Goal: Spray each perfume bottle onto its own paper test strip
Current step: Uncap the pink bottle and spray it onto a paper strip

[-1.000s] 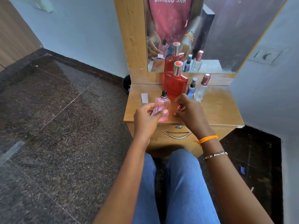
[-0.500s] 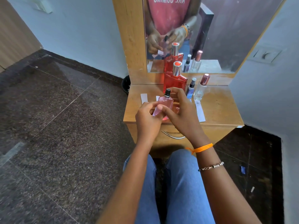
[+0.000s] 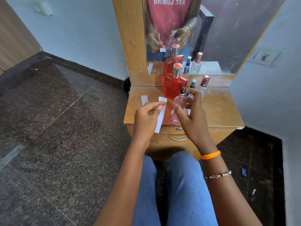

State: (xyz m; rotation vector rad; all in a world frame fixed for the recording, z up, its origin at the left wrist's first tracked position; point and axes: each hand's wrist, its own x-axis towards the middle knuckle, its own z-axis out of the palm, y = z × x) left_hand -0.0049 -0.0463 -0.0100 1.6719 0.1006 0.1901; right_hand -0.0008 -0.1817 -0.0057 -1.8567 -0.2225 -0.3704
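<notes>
Now right hand (image 3: 192, 118) grips pink perfume bottle (image 3: 178, 108) lifted above the dresser top (image 3: 219, 110), black nozzle up. Left hand (image 3: 146, 116) pinches a paper test strip (image 3: 160, 118) just left of the bottle, close but apart. Second strip (image 3: 144, 99) lies on the dresser, further left.

Bottles at the back, strips to the left

On the desk (image 3: 219, 110), three bottles stand before the mirror (image 3: 228, 30): the large bottle (image 3: 173, 86) leftmost, the small bottle (image 3: 192, 84) and capped bottle (image 3: 204, 84) to its right. A paper strip (image 3: 144, 100) lies further left
</notes>
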